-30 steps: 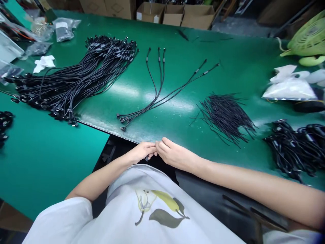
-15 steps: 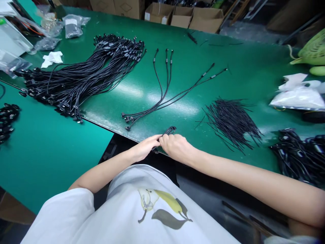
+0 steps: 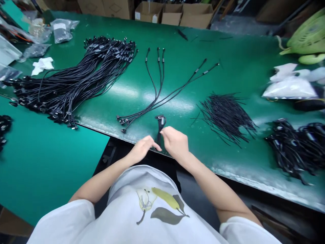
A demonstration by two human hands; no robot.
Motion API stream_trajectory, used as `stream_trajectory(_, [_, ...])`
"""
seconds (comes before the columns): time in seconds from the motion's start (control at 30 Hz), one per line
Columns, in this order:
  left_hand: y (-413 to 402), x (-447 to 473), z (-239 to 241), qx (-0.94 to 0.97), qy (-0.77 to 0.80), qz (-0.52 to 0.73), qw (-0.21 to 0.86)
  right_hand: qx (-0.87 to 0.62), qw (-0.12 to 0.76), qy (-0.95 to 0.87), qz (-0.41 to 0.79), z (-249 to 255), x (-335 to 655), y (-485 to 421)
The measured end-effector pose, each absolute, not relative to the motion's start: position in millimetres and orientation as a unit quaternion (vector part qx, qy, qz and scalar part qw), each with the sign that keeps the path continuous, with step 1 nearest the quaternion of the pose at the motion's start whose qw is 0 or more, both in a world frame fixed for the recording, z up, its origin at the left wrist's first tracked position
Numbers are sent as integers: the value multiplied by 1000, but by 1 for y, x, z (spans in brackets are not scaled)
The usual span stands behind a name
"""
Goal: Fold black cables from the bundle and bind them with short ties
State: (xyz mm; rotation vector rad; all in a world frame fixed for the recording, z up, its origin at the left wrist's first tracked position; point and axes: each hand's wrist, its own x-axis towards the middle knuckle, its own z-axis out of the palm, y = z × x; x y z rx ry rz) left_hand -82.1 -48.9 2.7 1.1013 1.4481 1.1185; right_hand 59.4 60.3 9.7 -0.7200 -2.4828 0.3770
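Observation:
A short folded black cable (image 3: 160, 124) stands on end at the front edge of the bench, its connector and a pale grey sleeve at the top. My left hand (image 3: 142, 149) holds its lower part from the left, thumb and fingers closed around it. From the other side my right hand (image 3: 176, 142) pinches at its middle with curled fingers; any thin tie there is too small to make out. Just beyond lie several loose black cables (image 3: 154, 101), fanned out straight. To the right is a pile of thin black ties (image 3: 227, 115).
A large bundle of straight black cables (image 3: 83, 78) lies at the left. Folded cables (image 3: 297, 145) are heaped at the right, near a white plastic bag (image 3: 289, 86) and a green woven hat-like item (image 3: 307, 34). Open cardboard boxes (image 3: 195, 17) stand behind the green bench (image 3: 177, 78).
The folded cable has turned more upright, its connector end now showing. My right hand has changed its hold and its elbow has come in closer. The whole view has shifted slightly.

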Motion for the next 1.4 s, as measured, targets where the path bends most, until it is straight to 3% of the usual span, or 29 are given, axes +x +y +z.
stream_trajectory(0.1, [-38, -85, -13, 301, 574, 495, 578, -149, 265, -952, 22, 12, 58, 46])
stream_trajectory(0.2, [-35, -93, -6, 263, 528, 535, 605, -87, 253, -963, 23, 9, 58, 35])
stream_trajectory(0.37, [-50, -89, 24, 419, 532, 527, 513, -205, 205, -928, 233, 4, 67, 48])
stream_trajectory(0.47, [-55, -71, 19, 401, 584, 533, 462, -281, 212, -871, 342, 7, 71, 54])
stream_trajectory(0.63, [-52, -49, 1, 347, 574, 546, 502, -314, 254, -745, 531, 6, 68, 45])
stream_trajectory(0.77, [-45, -40, 5, 363, 575, 557, 477, -288, 150, -538, 778, -5, 71, 42])
stream_trajectory(0.83, [-39, -38, 9, 318, 557, 582, 500, -276, 103, -533, 793, -6, 77, 46])
stream_trajectory(0.9, [-32, -37, 11, 255, 544, 606, 521, -306, 136, -618, 711, -3, 87, 52])
stream_trajectory(1.03, [-22, -31, 8, 246, 560, 611, 502, -374, 293, -702, 531, 9, 99, 59])
stream_trajectory(1.27, [-20, 7, 1, 253, 534, 513, 623, -277, 350, -460, 767, 17, 90, 57])
stream_trajectory(1.4, [-15, 12, 7, 233, 502, 496, 669, -234, 344, -395, 819, 18, 102, 59])
